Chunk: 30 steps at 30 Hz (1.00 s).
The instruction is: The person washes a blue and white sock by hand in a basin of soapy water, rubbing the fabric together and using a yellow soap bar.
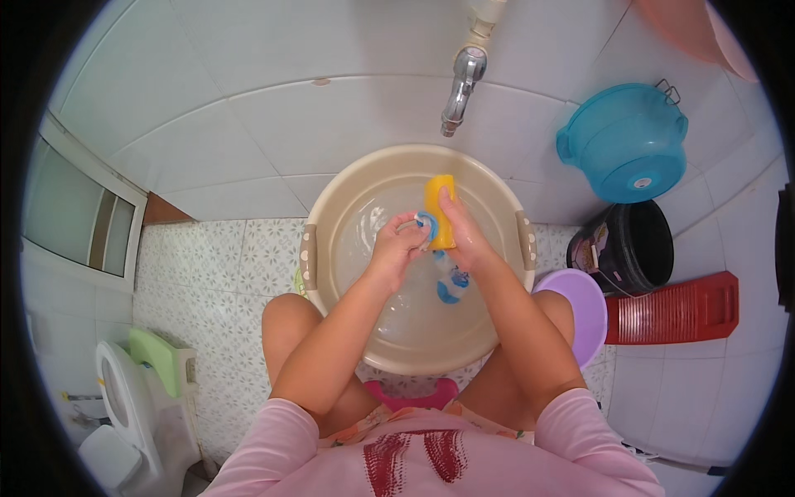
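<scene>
My left hand pinches the blue-rimmed end of a small white and blue sock. The lower part of the sock shows below the hands, over or in the cloudy water; which of the two I cannot tell. A yellow bar of laundry soap is gripped in my right hand, its thumb along the top face. The bar stands right beside the sock's rim, close to the left fingers. Both hands are over a large beige plastic basin, which sits between my knees and holds water.
A chrome tap juts from the tiled wall beyond the basin. To the right are a lilac basin, a red washboard, a black bucket and a hanging blue basin. A white toilet stands at left.
</scene>
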Each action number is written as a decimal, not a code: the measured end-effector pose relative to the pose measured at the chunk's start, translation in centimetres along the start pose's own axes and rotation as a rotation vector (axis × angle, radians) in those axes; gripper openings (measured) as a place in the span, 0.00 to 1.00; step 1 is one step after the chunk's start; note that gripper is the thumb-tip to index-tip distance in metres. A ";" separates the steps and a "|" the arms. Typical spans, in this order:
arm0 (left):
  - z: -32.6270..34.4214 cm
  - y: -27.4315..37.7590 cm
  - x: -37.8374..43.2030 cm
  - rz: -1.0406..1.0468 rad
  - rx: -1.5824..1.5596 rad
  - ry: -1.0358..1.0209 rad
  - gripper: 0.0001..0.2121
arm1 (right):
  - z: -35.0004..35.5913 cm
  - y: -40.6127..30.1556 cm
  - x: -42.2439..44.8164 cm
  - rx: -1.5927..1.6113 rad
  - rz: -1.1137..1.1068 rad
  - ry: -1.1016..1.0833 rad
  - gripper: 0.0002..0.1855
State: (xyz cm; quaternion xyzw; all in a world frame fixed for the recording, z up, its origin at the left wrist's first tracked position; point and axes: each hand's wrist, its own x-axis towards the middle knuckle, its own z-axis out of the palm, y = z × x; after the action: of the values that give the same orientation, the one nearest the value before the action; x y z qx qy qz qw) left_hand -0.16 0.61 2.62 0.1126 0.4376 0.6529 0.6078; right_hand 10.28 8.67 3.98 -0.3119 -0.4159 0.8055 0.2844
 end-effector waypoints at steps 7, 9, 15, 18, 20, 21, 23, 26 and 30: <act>-0.6 -0.2 1.3 0.137 0.013 0.131 0.12 | -1.3 0.4 0.0 0.231 -0.019 -0.015 0.27; 0.2 1.0 0.8 0.118 -0.095 0.066 0.12 | -1.8 -0.6 -0.4 0.319 0.280 0.114 0.29; -0.9 1.3 1.2 0.274 0.084 0.115 0.11 | -1.0 -0.5 -0.9 0.535 0.162 0.081 0.28; -0.2 1.7 0.8 0.110 -0.040 0.151 0.10 | -1.3 -0.7 -0.9 0.494 0.066 -0.013 0.25; -0.3 1.4 1.2 -0.041 -0.223 0.144 0.10 | -0.6 -0.7 -1.4 0.415 0.026 -0.067 0.23; -1.7 1.1 1.6 -0.146 -0.352 -0.023 0.10 | 0.6 -0.6 -1.7 0.343 -0.006 -0.143 0.22; -3.9 -0.2 2.8 -0.250 -0.482 -0.198 0.11 | 2.1 -0.4 -2.1 0.273 0.015 -0.175 0.21; -4.3 -1.0 3.2 -0.308 -0.610 -0.336 0.12 | 2.1 -0.9 -2.1 0.108 -0.002 -0.168 0.22; -3.6 -1.4 3.0 -0.220 -0.547 0.010 0.13 | 3.1 1.3 -1.6 -0.800 -0.614 0.212 0.28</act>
State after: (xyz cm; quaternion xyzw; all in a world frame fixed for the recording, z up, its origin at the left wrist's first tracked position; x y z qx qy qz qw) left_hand -2.33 1.54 -1.67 -0.1068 0.2577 0.6775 0.6806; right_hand 8.77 5.40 4.69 -0.3400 -0.7329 0.4265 0.4067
